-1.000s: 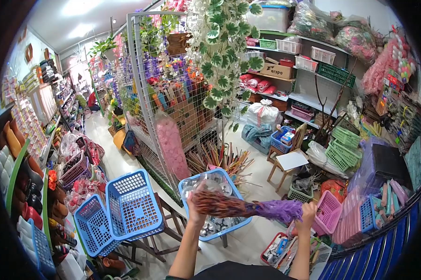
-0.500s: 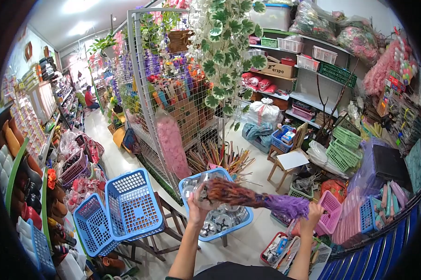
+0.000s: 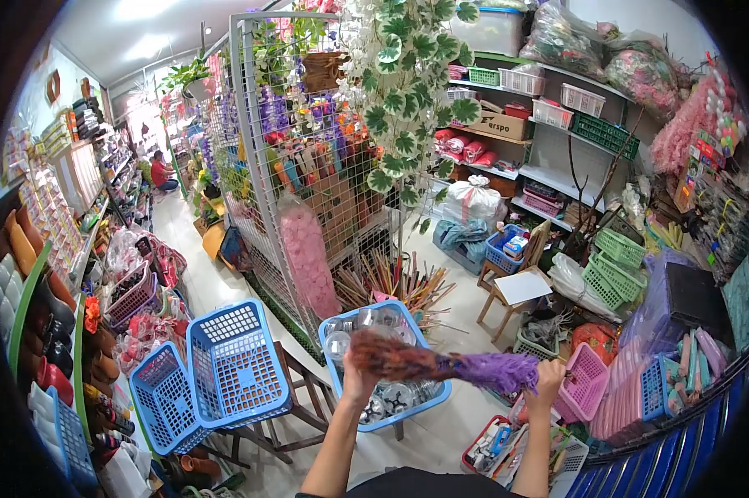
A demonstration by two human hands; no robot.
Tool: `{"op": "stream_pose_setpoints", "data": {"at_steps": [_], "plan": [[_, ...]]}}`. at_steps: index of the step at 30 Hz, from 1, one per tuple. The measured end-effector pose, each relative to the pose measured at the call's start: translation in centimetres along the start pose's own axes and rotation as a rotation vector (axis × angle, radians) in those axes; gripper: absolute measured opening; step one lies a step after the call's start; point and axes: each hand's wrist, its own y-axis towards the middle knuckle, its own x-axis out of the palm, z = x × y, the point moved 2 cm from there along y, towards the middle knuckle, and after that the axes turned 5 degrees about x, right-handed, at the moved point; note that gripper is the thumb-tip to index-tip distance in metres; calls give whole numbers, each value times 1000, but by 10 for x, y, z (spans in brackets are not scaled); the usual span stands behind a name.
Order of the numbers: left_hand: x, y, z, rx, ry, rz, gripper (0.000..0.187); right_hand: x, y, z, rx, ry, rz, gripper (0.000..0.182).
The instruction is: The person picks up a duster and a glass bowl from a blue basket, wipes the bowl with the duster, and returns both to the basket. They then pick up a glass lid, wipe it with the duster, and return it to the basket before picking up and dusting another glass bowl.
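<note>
A feathery bundle (image 3: pixel 441 363), reddish brown at its left part and purple at its right, stretches between my two hands. My left hand (image 3: pixel 359 380) is closed round the brown end. At the purple end my right hand (image 3: pixel 548 384) is closed, with its fingers against the strands. Below and behind the bundle stands a blue basket (image 3: pixel 329 325) filled with clear, round plastic pieces, some with dark patterns. The brown part looks blurred.
Two empty blue baskets (image 3: pixel 240 357) (image 3: pixel 163 398) rest on wooden stools at the left. A wire mesh rack (image 3: pixel 250 124), thin sticks (image 3: pixel 407 286), a small wooden chair (image 3: pixel 519 286) and a pink basket (image 3: pixel 586 382) stand around. A person in red (image 3: pixel 160 172) sits far back.
The bundle has shifted slightly left and down at its purple end, and my right hand has moved left with it. The brown end is more blurred. Both hands keep their hold.
</note>
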Motion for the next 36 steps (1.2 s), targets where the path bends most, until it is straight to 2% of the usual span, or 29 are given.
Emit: {"op": "stream_pose_setpoints", "data": {"at_steps": [3,4,7,9,11,13,14,15,17,19,21,23,25,27,32,34,36], "plan": [[3,0,12,-29,-62,-8,76,4,-2,23,-42,-3,18,31],[4,-1,15,-44,-86,6,76,1,0,24,48,-19,25,32],[9,0,10,-55,-98,-16,76,9,-2,25,97,-43,87,31],[17,-3,9,-84,-61,-43,76,3,2,0,30,-28,38,30],[4,-2,-1,-77,-99,-2,75,5,2,-4,-39,-9,-10,28],[-4,1,4,-31,-45,5,74,10,-2,16,5,18,-36,27],[2,-3,14,-54,-40,99,73,10,-4,21,46,-29,-14,24],[-1,-3,13,-56,-40,104,73,14,-6,25,45,-29,-20,24],[-8,-5,10,-68,-73,139,78,28,-15,37,112,-50,57,22],[-12,-7,8,-62,-75,132,79,44,-30,38,163,-89,-12,19],[-19,-11,5,-53,-65,181,78,55,-38,-2,500,212,-192,23],[-24,-15,2,-65,-61,215,78,83,-59,-19,688,201,-498,27],[-29,-19,-3,-70,-112,207,69,143,-105,-18,578,385,-541,22],[-34,-24,-11,-107,-114,231,69,165,-118,-57,584,569,-609,24],[-44,-37,-27,-182,-98,261,73,229,-152,-124,484,677,-682,25],[-43,-40,-29,-180,-74,271,74,235,-146,-152,470,660,-844,30],[-44,-44,-29,-192,-61,282,77,260,-161,-163,432,607,-912,30]]}}
